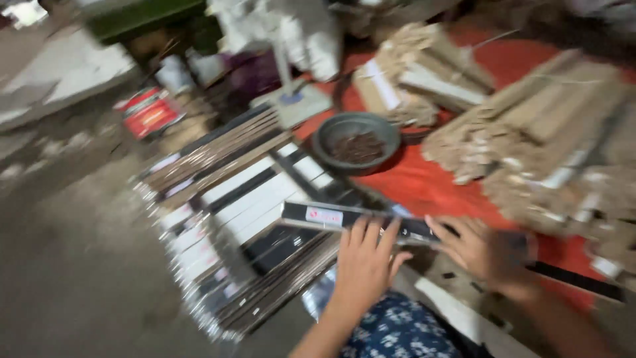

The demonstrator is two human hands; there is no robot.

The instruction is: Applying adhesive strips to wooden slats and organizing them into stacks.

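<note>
Long black glossy cardboard box (358,222): smooth, with a pale paper label. Beside it, stacked flat black-and-white boxes (232,219), shiny card. Behind them, a round dull grey metal bowl (356,140) on matt red cloth (424,185).

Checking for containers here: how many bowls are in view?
1: a dark round bowl on the red cloth, beyond the left hand and right hand. The picture is blurred; others may be hidden.

Left hand (366,264), right hand (482,249) were bare, no rings or sleeves visible; dark blue garment (397,331) with white floral print covered lap.
</note>
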